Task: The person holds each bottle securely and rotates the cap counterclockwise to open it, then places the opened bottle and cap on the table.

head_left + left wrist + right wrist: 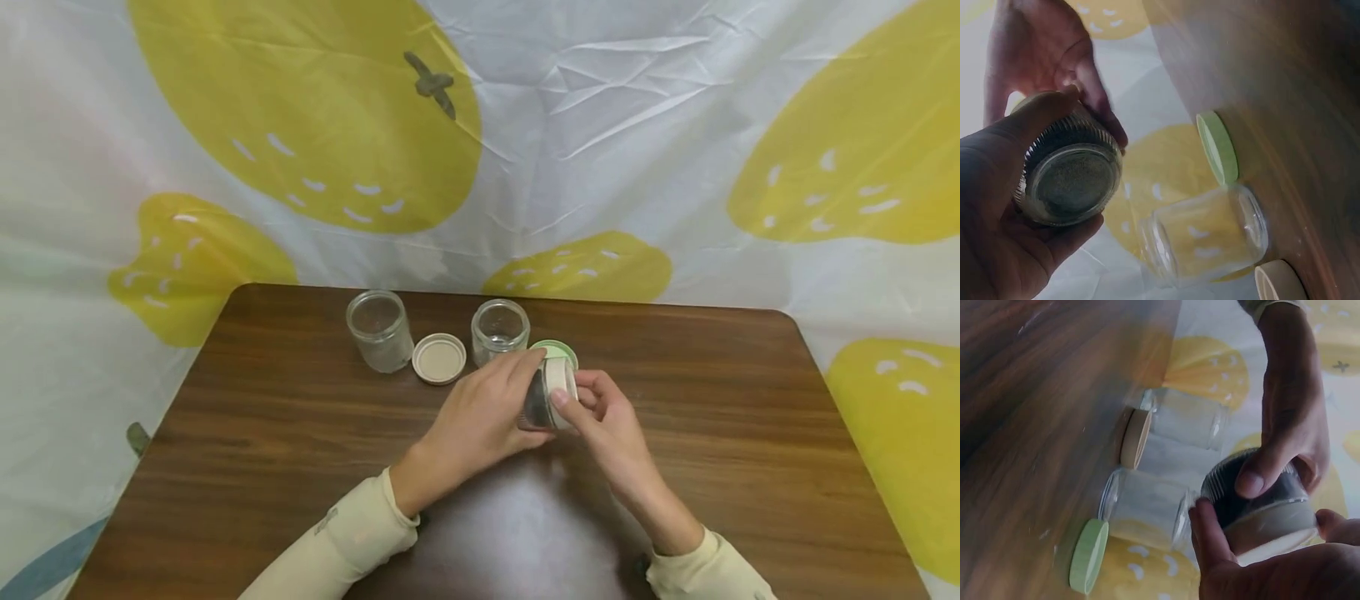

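My left hand (pixel 487 400) grips a ribbed glass jar (pixel 1072 178) with dark contents, tilted on its side above the table. At the jar's mouth sits a white lid (pixel 1272 528), and my right hand (pixel 611 425) pinches its rim between thumb and fingers. In the left wrist view the jar's round base faces the camera. Just behind the hands, a green lid (pixel 561 350) lies on the table, partly hidden. An open glass jar (pixel 500 327) stands beside it, its lower part hidden by my left hand.
Farther left on the brown wooden table (pixel 712 400) are a second open glass jar (pixel 380 333) and a beige lid (pixel 439 359), lying with its inside up. A white cloth (pixel 570 150) with yellow fruit prints hangs behind the table's back edge.
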Demonstrator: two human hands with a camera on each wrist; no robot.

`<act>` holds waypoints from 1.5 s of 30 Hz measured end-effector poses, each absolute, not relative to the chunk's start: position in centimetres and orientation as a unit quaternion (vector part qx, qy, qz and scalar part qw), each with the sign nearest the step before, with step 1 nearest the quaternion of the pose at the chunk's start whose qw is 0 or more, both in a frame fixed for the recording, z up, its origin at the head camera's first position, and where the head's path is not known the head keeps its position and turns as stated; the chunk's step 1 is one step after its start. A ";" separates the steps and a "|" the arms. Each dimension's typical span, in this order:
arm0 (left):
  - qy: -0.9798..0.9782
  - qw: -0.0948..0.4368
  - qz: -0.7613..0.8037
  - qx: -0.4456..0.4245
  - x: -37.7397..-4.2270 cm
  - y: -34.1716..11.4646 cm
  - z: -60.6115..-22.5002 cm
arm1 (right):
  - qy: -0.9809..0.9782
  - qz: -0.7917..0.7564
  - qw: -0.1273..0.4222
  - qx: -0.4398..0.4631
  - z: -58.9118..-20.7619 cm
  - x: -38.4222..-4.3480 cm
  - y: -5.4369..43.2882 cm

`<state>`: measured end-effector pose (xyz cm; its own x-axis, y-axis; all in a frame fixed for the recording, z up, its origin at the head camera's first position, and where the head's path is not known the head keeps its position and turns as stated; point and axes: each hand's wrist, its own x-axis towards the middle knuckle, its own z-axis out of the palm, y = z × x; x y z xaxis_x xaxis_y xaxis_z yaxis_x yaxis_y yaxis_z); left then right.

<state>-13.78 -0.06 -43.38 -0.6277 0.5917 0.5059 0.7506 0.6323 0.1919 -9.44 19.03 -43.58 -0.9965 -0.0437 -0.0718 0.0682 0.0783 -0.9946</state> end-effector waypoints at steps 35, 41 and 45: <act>-0.883 0.219 -0.250 -0.333 -12.9 0.7 -45.6 | 0.968 -0.242 -0.063 -0.005 -42.5 -11.3 17.8; -0.885 0.209 -0.257 -0.328 -13.0 0.6 -45.7 | 0.970 -0.236 -0.064 -0.005 -42.5 -11.1 17.6; -0.883 0.200 -0.261 -0.336 -13.1 0.5 -45.7 | 0.967 -0.243 -0.076 -0.017 -42.8 -11.1 17.8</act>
<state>-13.07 0.50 -45.66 -0.6948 0.4889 0.5275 0.6970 0.6387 0.3261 -11.09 17.76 -42.79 -0.9878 0.0051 0.1558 -0.0692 0.8815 -0.4671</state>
